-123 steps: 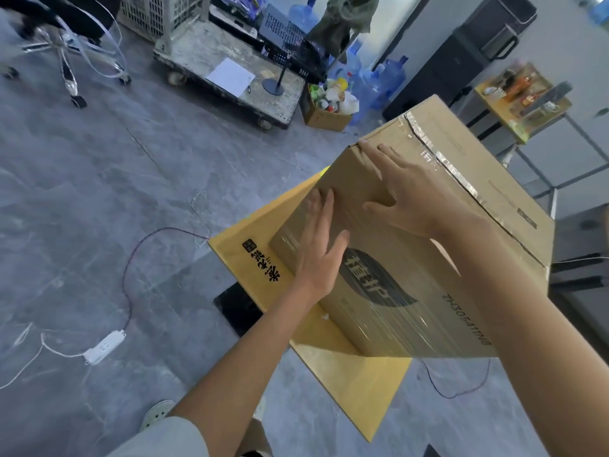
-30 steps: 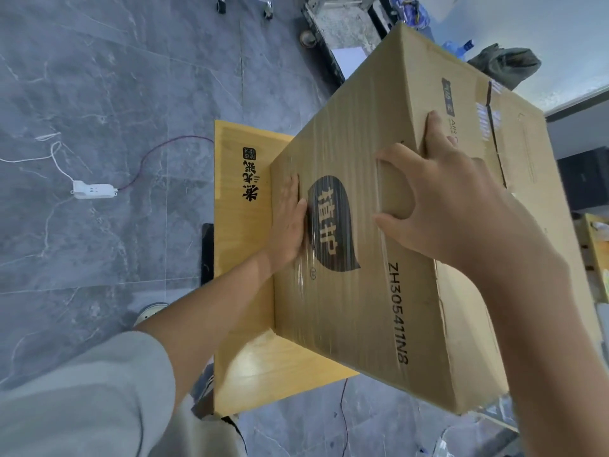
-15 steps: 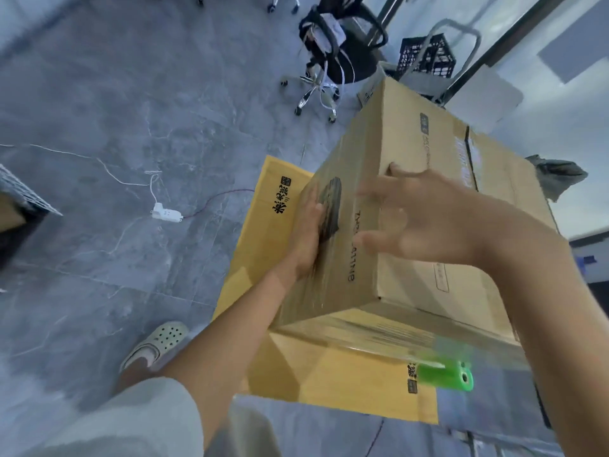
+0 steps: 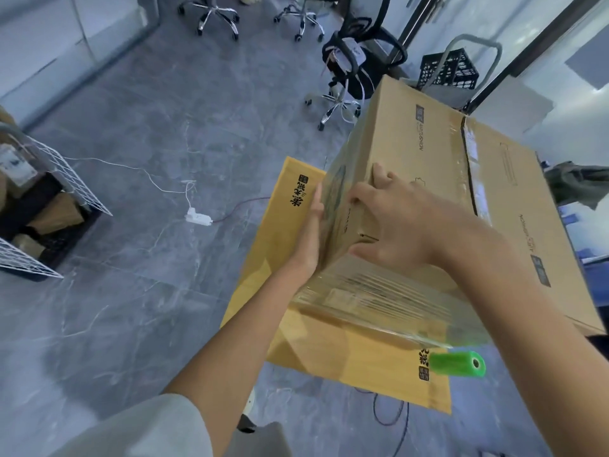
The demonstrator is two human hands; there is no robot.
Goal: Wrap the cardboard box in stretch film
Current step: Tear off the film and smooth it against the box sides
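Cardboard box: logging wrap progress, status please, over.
Left hand flat on cardboard box side; right hand grips its near corner. Stretch film bands the lower near face. Green roll handle shows below the near edge, unheld.

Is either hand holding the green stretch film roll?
No: the left hand and right hand are on the brown cardboard box, apart from the green roll.

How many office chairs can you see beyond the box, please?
3. A black chair stands just beyond the cardboard box; a left base and a middle base show at the top edge, seats cropped. More may be hidden.
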